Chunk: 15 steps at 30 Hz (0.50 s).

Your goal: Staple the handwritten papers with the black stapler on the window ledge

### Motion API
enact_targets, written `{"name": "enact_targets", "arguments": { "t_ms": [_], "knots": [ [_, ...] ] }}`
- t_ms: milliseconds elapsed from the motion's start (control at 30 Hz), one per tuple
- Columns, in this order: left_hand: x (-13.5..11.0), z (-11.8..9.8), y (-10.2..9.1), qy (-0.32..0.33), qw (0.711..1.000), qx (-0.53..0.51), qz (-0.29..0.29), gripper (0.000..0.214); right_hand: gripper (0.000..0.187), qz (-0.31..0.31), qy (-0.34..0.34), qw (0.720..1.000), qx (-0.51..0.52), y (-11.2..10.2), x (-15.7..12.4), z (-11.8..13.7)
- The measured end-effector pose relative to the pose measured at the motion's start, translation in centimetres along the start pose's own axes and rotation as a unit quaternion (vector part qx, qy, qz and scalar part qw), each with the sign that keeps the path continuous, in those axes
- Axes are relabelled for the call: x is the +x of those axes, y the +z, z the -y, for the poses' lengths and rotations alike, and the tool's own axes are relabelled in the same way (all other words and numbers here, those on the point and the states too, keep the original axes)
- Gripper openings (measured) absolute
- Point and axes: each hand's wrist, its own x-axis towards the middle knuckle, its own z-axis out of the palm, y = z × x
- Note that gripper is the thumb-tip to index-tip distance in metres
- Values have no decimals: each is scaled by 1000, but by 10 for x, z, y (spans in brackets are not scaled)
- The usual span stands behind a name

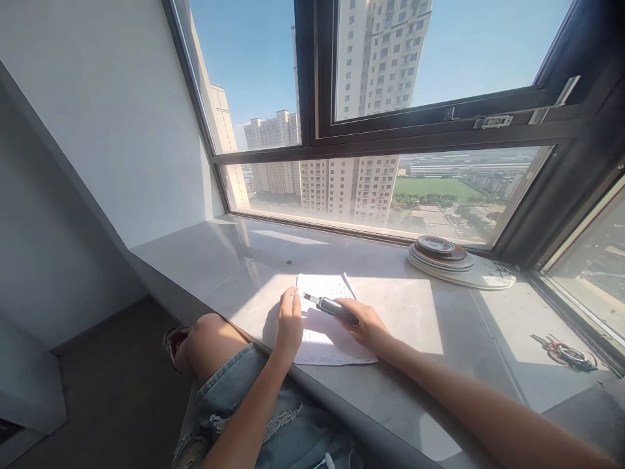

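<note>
In the head view, a white sheet of paper (pixel 317 348) with printed marks lies on the sunlit sill, close to its front edge. My left hand (pixel 290 319) rests at the paper's left edge, fingers stretched forward and lying on it. My right hand (pixel 364 319) is closed around a dark grey cylindrical tool (pixel 334 308) with a flat metal tip, whose exact kind I cannot make out. The tool's tip points left, over the upper part of the paper near my left fingertips. Shadows of the hand and tool fall across the sheet.
A stack of plates (pixel 437 254) stands by the window at the back right, on a flat pale board (pixel 493 277). Wires or small tools (pixel 566 355) lie in a bundle at the far right. Beyond the sill (pixel 410 309) is the window frame (pixel 361 143).
</note>
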Motion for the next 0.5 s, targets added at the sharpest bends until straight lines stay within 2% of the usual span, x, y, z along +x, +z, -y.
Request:
{"name": "enact_targets", "arguments": {
  "t_ms": [67,133,167,233,300,500],
  "knots": [
    [-2,-7,4,-132,979,-149,44,32,40,-21,-85,993,-78,1,-2,4],
    [-4,-11,8,-233,925,-282,100,34,46,-1,-160,976,-145,0,-2,10],
    [-5,-11,10,-260,902,-325,116,33,48,16,-191,967,-170,-2,-1,14],
    [-5,-9,10,-278,881,-364,120,30,49,47,-239,949,-201,-6,-1,20],
    [-5,-6,9,-286,876,-372,108,27,47,58,-270,935,-222,-10,1,25],
    [3,3,3,-260,892,-342,142,19,41,26,-303,908,-288,-14,4,28]
  ]
}}
